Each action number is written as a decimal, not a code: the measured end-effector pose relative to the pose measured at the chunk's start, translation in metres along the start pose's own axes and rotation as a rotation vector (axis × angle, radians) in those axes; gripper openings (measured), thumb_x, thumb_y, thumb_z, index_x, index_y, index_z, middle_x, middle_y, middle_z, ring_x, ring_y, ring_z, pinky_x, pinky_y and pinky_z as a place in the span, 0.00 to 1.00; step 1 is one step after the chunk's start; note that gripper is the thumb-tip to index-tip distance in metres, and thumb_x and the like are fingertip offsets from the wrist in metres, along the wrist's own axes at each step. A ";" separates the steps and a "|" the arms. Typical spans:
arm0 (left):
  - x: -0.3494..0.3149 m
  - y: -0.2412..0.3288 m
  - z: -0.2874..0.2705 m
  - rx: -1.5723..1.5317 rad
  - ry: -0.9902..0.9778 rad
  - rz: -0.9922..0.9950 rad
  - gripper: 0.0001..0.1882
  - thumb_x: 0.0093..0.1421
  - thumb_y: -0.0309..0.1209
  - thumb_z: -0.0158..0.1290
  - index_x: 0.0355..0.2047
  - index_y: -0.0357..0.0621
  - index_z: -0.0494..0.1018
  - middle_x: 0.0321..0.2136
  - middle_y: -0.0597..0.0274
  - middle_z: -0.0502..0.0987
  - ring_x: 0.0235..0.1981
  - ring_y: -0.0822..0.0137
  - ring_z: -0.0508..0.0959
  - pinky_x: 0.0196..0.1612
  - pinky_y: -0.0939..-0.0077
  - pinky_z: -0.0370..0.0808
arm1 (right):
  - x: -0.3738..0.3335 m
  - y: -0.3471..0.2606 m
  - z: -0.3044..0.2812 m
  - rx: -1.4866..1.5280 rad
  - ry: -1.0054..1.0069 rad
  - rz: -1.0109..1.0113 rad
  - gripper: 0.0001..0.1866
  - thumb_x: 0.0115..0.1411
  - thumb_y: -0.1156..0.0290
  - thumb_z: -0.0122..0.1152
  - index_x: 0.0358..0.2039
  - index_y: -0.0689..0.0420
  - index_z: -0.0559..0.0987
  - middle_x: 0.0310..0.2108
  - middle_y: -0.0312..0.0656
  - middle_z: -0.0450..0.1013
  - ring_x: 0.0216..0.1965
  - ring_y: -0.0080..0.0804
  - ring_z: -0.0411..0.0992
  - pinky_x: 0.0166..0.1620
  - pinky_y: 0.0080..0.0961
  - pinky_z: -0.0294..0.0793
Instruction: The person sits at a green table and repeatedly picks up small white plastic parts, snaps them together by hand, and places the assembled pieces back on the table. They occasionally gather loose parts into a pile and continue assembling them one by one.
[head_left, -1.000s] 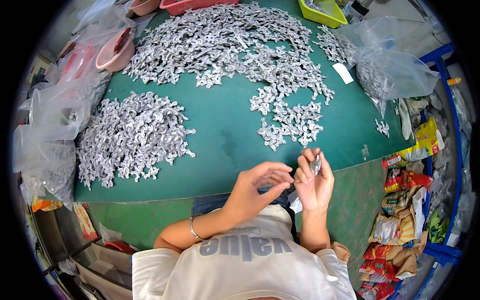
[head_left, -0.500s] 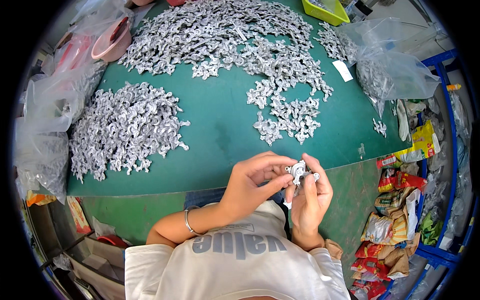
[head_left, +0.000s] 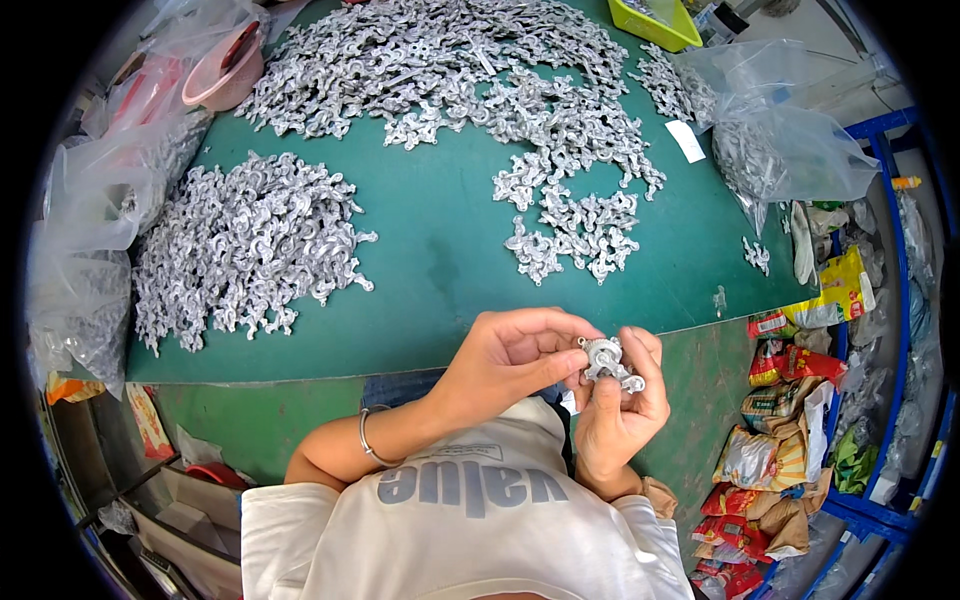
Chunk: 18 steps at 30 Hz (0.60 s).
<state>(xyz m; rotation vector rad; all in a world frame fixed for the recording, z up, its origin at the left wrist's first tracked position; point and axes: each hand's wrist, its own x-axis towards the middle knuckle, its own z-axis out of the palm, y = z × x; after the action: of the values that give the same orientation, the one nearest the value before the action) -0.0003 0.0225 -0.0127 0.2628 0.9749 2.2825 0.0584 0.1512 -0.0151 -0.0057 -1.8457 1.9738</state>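
Fingers (head_left: 545, 322) and thumb of your left hand (head_left: 490, 365) pinch one side of a silver-grey metal part (head_left: 603, 356); your right hand (head_left: 615, 430) grasps its other side, thumb against bent fingers. Part position: just off the near edge of the green surface (head_left: 450, 190), right of that edge's middle. Your left forearm slants in from a bent elbow, silvery bangle (head_left: 370, 440) at the wrist; your right hand points upward.

Part form: rounded body, small knobbed lugs, dull metallic finish. Similar parts: heap (head_left: 250, 240) by the left edge, broad spread (head_left: 430, 65) toward the far edge, cluster (head_left: 590, 230) right of centre. Clear, creased plastic bag (head_left: 790, 145) at the right edge.

Lettering: large, grey, inverted, across your white shirt (head_left: 440, 545). Packets (head_left: 760, 455) beyond the right edge: red and yellow print.
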 end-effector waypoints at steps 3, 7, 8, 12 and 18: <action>0.000 0.000 0.000 0.016 0.001 -0.018 0.11 0.56 0.22 0.49 0.40 0.32 0.69 0.31 0.61 0.73 0.28 0.76 0.71 0.33 0.83 0.71 | 0.001 0.001 0.000 -0.030 -0.008 -0.048 0.18 0.51 0.79 0.57 0.45 0.66 0.69 0.40 0.46 0.61 0.24 0.21 0.65 0.24 0.14 0.65; 0.000 0.000 0.000 0.010 0.001 -0.021 0.11 0.56 0.22 0.49 0.40 0.32 0.69 0.31 0.61 0.73 0.28 0.77 0.71 0.32 0.83 0.71 | 0.001 0.003 -0.001 -0.064 -0.018 -0.079 0.18 0.51 0.78 0.57 0.44 0.65 0.69 0.40 0.45 0.61 0.25 0.20 0.65 0.23 0.13 0.65; 0.000 0.000 0.000 0.009 0.000 -0.017 0.11 0.56 0.22 0.49 0.39 0.32 0.69 0.31 0.61 0.73 0.28 0.77 0.71 0.32 0.84 0.71 | 0.002 0.006 -0.003 -0.091 -0.039 -0.112 0.18 0.51 0.78 0.57 0.44 0.65 0.69 0.41 0.45 0.61 0.25 0.21 0.65 0.23 0.13 0.65; 0.001 0.003 0.004 -0.022 0.003 0.021 0.12 0.56 0.21 0.48 0.41 0.32 0.68 0.30 0.61 0.72 0.29 0.76 0.71 0.33 0.83 0.69 | 0.009 0.002 0.008 0.332 0.070 0.172 0.12 0.55 0.73 0.52 0.39 0.63 0.69 0.38 0.43 0.62 0.25 0.22 0.63 0.20 0.14 0.63; -0.002 -0.007 -0.008 0.069 0.094 0.074 0.13 0.56 0.22 0.47 0.42 0.33 0.67 0.28 0.62 0.71 0.29 0.75 0.69 0.34 0.81 0.68 | 0.046 0.034 -0.021 1.121 0.121 0.638 0.09 0.58 0.67 0.44 0.26 0.58 0.68 0.18 0.36 0.58 0.23 0.26 0.56 0.19 0.21 0.58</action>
<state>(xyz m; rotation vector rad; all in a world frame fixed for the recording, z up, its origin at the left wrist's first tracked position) 0.0016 0.0206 -0.0231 0.2250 1.1102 2.3490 0.0126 0.1853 -0.0363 -0.3955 -0.4594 3.0813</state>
